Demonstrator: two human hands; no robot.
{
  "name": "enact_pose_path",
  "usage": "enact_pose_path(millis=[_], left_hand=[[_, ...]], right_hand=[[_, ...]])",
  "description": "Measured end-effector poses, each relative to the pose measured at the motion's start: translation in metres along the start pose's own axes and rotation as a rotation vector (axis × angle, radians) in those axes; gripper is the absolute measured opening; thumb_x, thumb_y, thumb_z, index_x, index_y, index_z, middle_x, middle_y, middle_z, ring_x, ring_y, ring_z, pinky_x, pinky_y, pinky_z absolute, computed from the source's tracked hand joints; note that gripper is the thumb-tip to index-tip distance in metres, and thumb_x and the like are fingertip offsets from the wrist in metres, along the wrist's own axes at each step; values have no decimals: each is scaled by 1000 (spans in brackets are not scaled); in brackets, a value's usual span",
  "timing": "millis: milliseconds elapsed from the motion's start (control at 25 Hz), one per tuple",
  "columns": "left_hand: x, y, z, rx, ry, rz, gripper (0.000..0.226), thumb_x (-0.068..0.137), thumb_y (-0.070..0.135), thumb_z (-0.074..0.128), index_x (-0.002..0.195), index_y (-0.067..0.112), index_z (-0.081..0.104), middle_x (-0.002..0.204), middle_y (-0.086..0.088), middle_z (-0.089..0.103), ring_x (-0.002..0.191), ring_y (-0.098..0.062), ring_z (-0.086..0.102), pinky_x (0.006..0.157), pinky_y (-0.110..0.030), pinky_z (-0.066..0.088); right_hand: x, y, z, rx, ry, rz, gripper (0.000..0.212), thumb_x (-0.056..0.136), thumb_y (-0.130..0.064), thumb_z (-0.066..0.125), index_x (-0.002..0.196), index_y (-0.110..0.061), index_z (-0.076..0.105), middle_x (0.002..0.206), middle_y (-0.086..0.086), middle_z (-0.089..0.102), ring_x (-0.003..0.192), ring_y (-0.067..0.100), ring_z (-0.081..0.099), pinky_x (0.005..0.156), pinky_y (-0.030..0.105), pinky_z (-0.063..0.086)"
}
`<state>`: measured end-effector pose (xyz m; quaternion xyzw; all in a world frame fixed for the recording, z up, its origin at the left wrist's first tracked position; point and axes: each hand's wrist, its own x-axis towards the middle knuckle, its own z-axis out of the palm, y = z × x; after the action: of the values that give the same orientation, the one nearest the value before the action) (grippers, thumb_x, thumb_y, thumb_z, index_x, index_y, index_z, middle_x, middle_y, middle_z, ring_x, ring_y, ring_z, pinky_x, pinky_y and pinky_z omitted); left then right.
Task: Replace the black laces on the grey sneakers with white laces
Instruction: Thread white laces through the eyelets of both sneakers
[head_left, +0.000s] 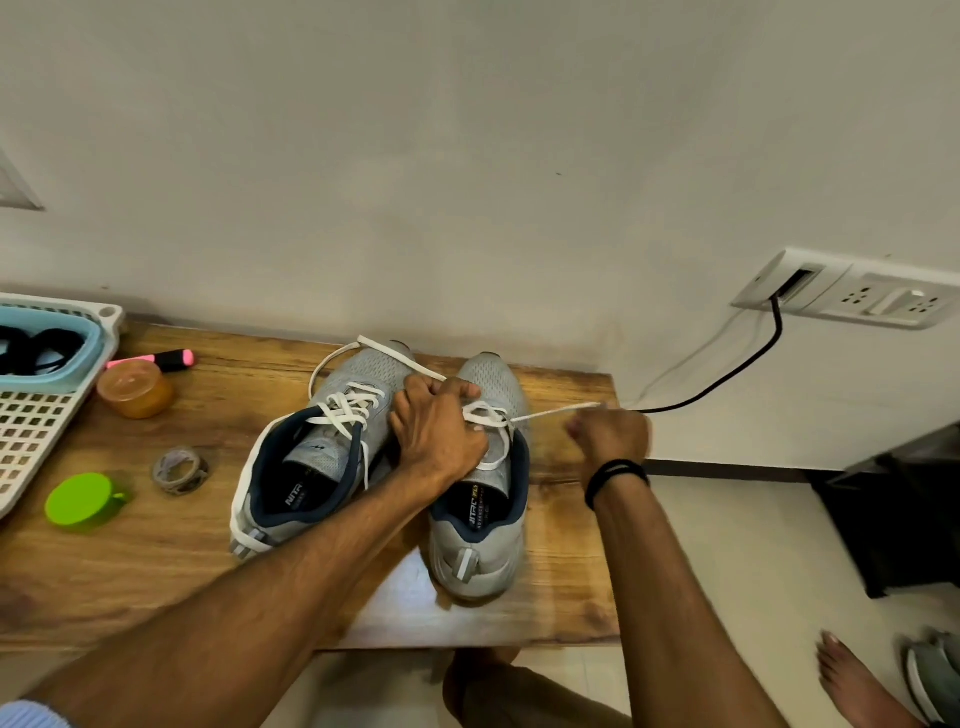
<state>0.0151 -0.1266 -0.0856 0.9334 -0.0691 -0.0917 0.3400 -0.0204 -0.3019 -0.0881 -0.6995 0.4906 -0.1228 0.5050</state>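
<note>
Two grey sneakers stand side by side on the wooden table (156, 561), toes toward the wall. The left sneaker (311, 457) carries a white lace through its eyelets. The right sneaker (480, 519) has a white lace (550, 413) partly threaded. My left hand (439, 434) rests on the right sneaker's tongue and grips one strand of this lace, which runs back over the left sneaker's toe. My right hand (610, 436), slightly blurred, pinches the other strand and holds it taut to the right of the shoe.
A white slotted basket (36, 421) with a light blue tray (78, 364) holding black items sits at the left. Near it lie a pink marker (161, 359), an orange jar (136, 389), a tape roll (179, 470) and a green lid (83, 501). A black cable (737, 371) hangs from the wall socket (841, 293).
</note>
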Motion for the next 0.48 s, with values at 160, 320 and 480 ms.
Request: enact_pose_path(millis=[160,320,480], left_hand=[[0,1,0,-52,-10,14,55,78,31,72,130,31,53,122,-6,37,122,-29,37,108,-39,30],[-8,7,-3,-165,-30,23,70,64,46,55,131,26,52,120,-7,39,120,-30,40,108,-43,36],[-10,8,-5,-272,-33,-8,69,59,36,49,127,23,55,124,-6,41,121,-26,43,106,-44,41]], right_hand=[[-11,-6,-3,360,11,143,22,89,-26,66,77,-8,61,63,8,59,57,24,56,57,34,50],[-41,-12,12,53,-396,168,30,87,-30,74,72,-6,63,62,9,61,50,19,52,46,26,45],[-46,-16,6,0,-566,4,23,85,-29,77,77,-12,63,73,5,67,65,15,60,55,26,51]])
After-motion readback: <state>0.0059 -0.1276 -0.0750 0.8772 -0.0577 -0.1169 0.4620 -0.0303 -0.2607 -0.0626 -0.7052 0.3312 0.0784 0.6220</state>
